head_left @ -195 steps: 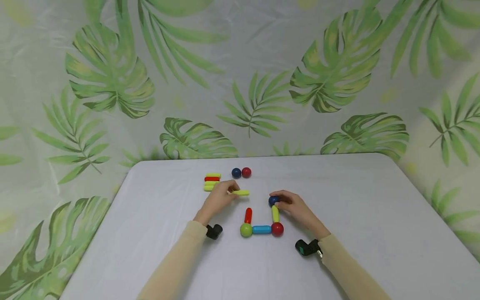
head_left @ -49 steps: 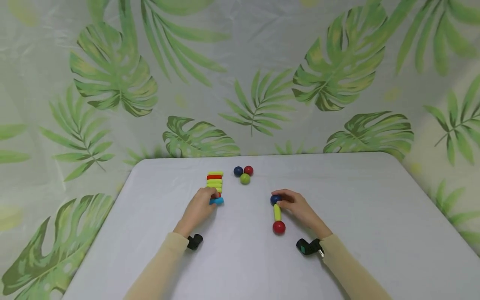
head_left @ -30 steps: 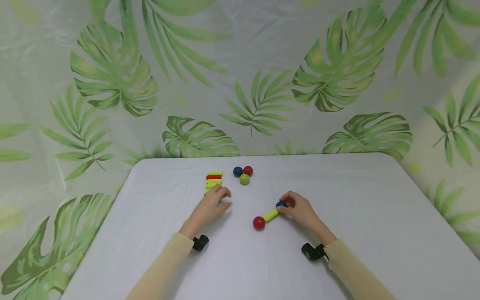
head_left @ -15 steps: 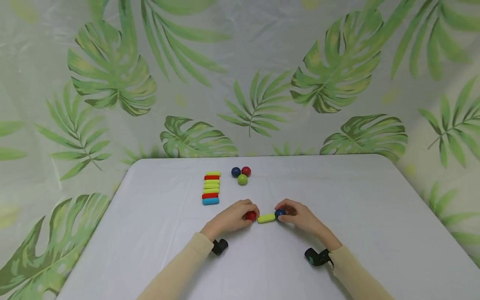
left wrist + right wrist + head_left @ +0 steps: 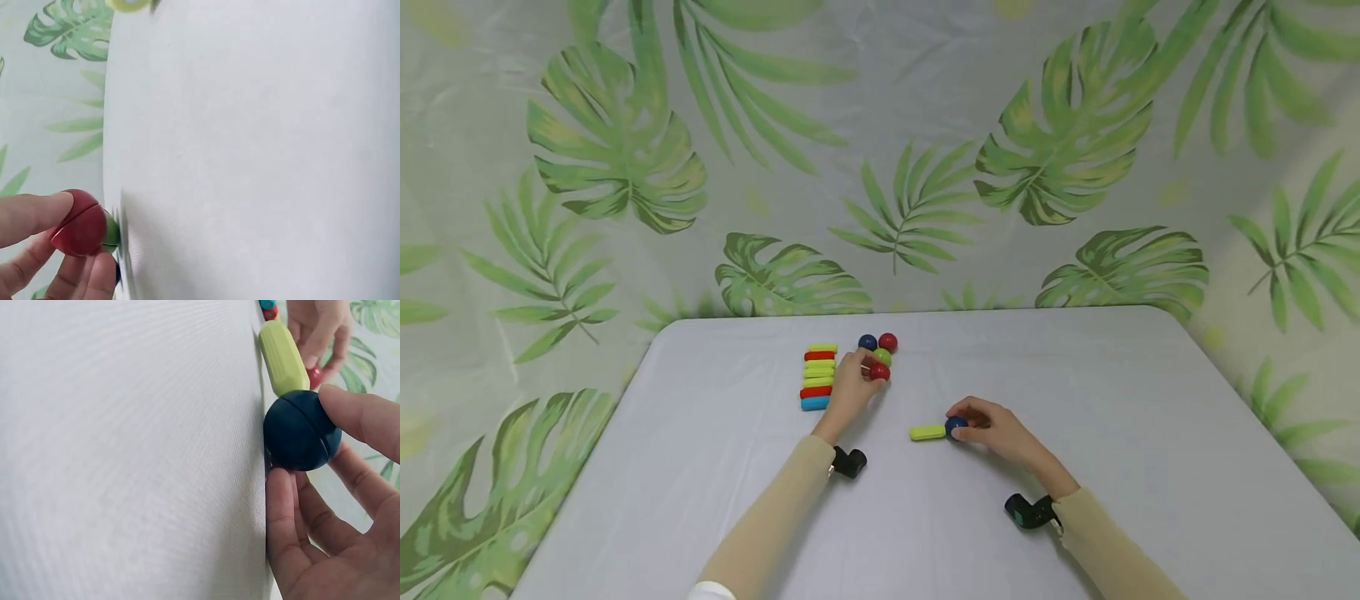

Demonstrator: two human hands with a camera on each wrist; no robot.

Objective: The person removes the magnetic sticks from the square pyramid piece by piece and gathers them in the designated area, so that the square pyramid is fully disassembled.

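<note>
My left hand (image 5: 850, 387) pinches a red ball (image 5: 81, 224) between thumb and fingers, just in front of a green ball (image 5: 882, 357). Behind that one lie a dark blue ball (image 5: 867, 342) and another red ball (image 5: 888, 342). Nearer the middle of the table, my right hand (image 5: 996, 427) grips a second dark blue ball (image 5: 302, 430) with thumb and fingertips. A yellow-green stick (image 5: 283, 357) joins this ball and points left, its far end free.
Left of my left hand, several short sticks lie in a column, with a blue stick (image 5: 815, 403) nearest and a red stick (image 5: 816, 392) beside it. The white table (image 5: 1075, 375) ends at a leaf-patterned cloth (image 5: 902, 208).
Sticks and balls from the larger frame were sorted into the column and ball group. The red ball came off the yellow-green stick, and my left hand carried it toward the other balls.
</note>
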